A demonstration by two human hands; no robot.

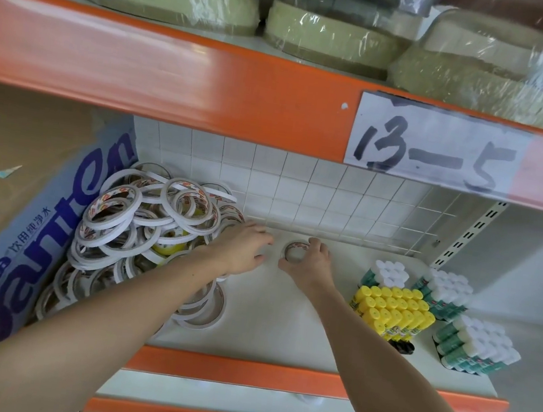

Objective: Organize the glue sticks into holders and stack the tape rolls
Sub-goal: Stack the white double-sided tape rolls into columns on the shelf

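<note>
Tape roll (294,251): a small roll lying flat on the white shelf (282,324), near the back wire grid (348,212), between the two hands.
Right hand (311,263): fingers curled over the rim of that tape roll, gripping it from the right side and front.
Left hand (244,250): just left of the roll, palm down, fingers relaxed and spread, holding nothing; its wrist lies over the edge of the tape pile.
Tape pile (143,223): many white-edged rolls heaped loosely at the shelf's left end, some leaning on one another, a yellow roll (169,247) half buried among them.
Glue sticks: a yellow-capped block (392,310) stands upright at the right of the shelf; white-capped blocks sit behind it (387,274), further right (447,293) and nearer the front edge (477,347).
Cardboard box (38,209): blue printing, pressed against the pile's left side.
Upper shelf: orange beam (177,69) with a handwritten label (433,144) reading 13-5; wrapped bundles (320,36) on top.
</note>
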